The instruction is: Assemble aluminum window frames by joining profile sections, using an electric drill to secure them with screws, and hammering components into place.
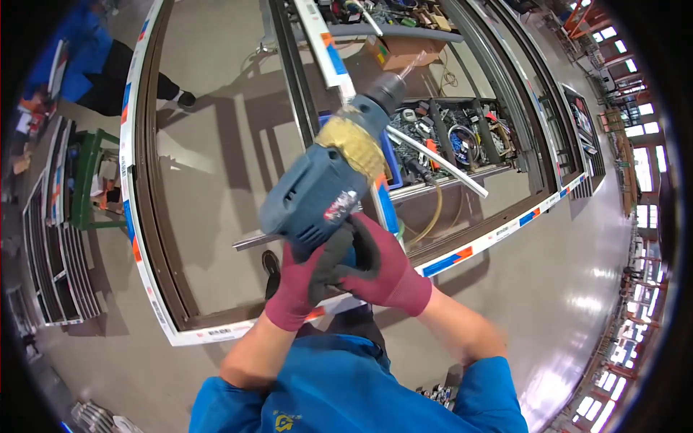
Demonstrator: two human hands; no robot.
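A blue-grey power drill (314,191) with yellowish tape wrapped around its front is raised in front of me, above a large brown frame (180,281). Its chuck and drill bit (413,65) point up and to the right. My right hand (386,267), in a maroon glove with dark grip patches, is closed around the drill's handle. From the other side my left hand (299,281), gloved alike, closes on the handle too, its fingers against the right hand's. The gloves hide most of the handle and the trigger.
White protective strips (505,229) with blue and orange patches line the frame. Beyond the drill, a parts tray (462,133) holds loose hardware, with a cardboard box (404,54) behind. A yellowish hose (437,209) hangs nearby. At left are a green stand (86,180) and a person in blue (83,54).
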